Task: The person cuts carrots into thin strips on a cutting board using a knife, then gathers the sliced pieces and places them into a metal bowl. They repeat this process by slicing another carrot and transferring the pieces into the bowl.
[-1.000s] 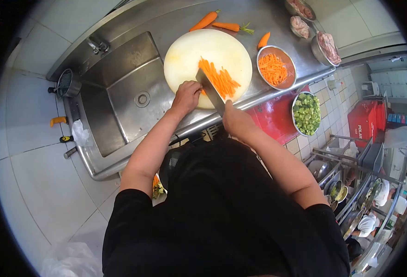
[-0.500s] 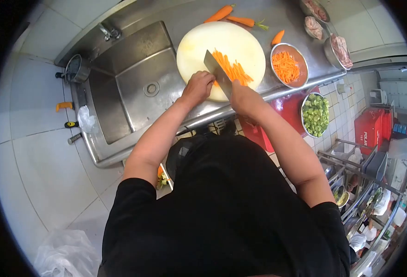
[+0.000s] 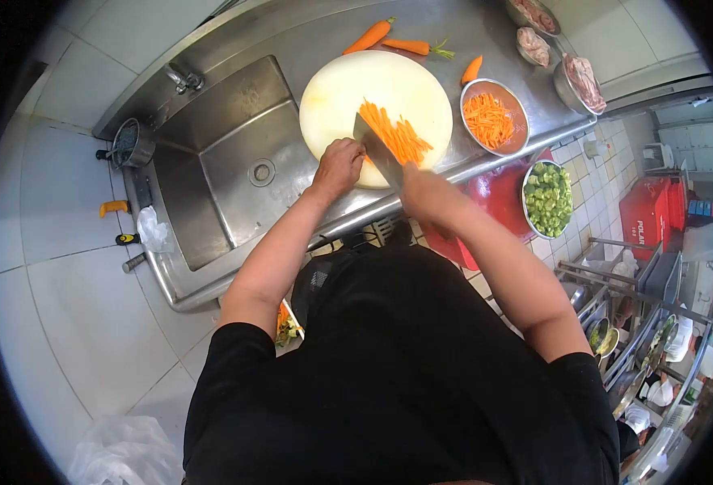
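Observation:
On a round white cutting board (image 3: 324, 93), my right hand (image 3: 428, 196) grips a cleaver (image 3: 379, 151), its broad blade angled to the far left. My left hand (image 3: 340, 167) sits at the board's near-left edge, fingers curled beside the blade. A small bit of carrot (image 3: 368, 160) shows at its fingertips; the rest is hidden by the fingers and blade. Thin carrot strips (image 3: 398, 136) lie in a pile just right of the blade. A metal bowl (image 3: 521, 113) right of the board holds more strips.
A steel sink (image 3: 239, 186) is at the left. Whole carrots (image 3: 370, 36) and a carrot piece (image 3: 471, 69) lie beyond the board. Bowls of raw meat (image 3: 583, 81) stand at the far right. A bowl of chopped green vegetables (image 3: 549, 198) sits below the counter edge, by a red surface (image 3: 492, 194).
The whole view has shifted slightly, with the board now lower and further left in it. Both hands keep their holds, and the cleaver stays beside the left fingertips.

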A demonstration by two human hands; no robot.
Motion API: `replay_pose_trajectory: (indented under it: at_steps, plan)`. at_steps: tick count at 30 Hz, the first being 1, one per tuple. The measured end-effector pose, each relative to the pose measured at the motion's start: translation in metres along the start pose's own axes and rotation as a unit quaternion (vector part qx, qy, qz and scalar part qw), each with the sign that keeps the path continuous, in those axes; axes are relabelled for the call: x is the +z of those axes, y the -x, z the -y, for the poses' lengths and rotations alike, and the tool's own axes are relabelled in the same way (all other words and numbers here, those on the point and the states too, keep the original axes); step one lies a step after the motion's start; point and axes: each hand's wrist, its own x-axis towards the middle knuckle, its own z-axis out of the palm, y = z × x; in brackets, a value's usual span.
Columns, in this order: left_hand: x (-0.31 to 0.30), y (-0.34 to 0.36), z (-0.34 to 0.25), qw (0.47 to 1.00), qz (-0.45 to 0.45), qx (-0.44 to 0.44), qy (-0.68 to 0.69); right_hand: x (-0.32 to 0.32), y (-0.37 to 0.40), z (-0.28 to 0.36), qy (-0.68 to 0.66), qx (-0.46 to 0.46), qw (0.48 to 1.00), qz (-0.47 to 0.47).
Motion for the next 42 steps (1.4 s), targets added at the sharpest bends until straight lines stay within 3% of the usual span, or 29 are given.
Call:
replay_pose_trajectory:
  at_steps: [5,11,17,23,24,25,27,29,32,34,35,38,42]
  plan:
    - [-0.003,0.0,-0.004,1.0,0.008,-0.016,0.001,0.044,-0.002,-0.027,-0.011,0.01,0.999,-0.033]
    - [0.0,0.0,0.003,0.999,0.023,-0.03,-0.018,-0.012,-0.005,0.002,-0.019,0.019,0.999,0.02]
    - [0.002,0.003,-0.004,0.999,0.0,-0.026,-0.023,0.039,-0.009,-0.025,-0.011,-0.006,0.999,-0.035]
    - [-0.007,-0.001,-0.003,0.998,0.034,-0.045,-0.032,0.001,-0.001,-0.039,0.042,-0.061,0.992,-0.101]
    - [-0.012,-0.002,-0.009,0.993,0.007,-0.121,0.001,0.0,0.007,-0.048,0.037,-0.08,0.987,-0.134]
    - [-0.022,-0.005,-0.016,0.993,0.008,-0.118,-0.003,-0.001,0.013,-0.057,0.031,-0.099,0.98,-0.168]
    - [-0.042,-0.01,-0.031,0.973,-0.159,-0.158,0.051,0.008,0.012,-0.077,0.014,-0.119,0.966,-0.228]
    - [-0.06,-0.021,-0.048,0.974,-0.154,-0.165,0.032,0.007,0.016,-0.084,0.018,-0.119,0.959,-0.258]
    - [-0.06,-0.039,-0.064,0.994,-0.073,-0.08,0.016,0.012,0.012,-0.088,0.004,-0.109,0.956,-0.272]
    - [-0.047,-0.051,-0.074,0.984,0.108,-0.017,-0.141,0.013,0.01,-0.088,-0.01,-0.11,0.953,-0.281]
    - [-0.041,-0.054,-0.079,0.983,0.111,-0.016,-0.144,0.012,0.009,-0.087,-0.02,-0.109,0.954,-0.277]
    - [-0.02,-0.067,-0.082,0.926,0.3,-0.126,-0.191,0.014,0.007,-0.093,-0.018,-0.117,0.954,-0.276]
    - [-0.007,-0.074,-0.069,0.917,0.317,-0.13,-0.204,0.014,0.012,-0.105,0.036,-0.153,0.947,-0.281]
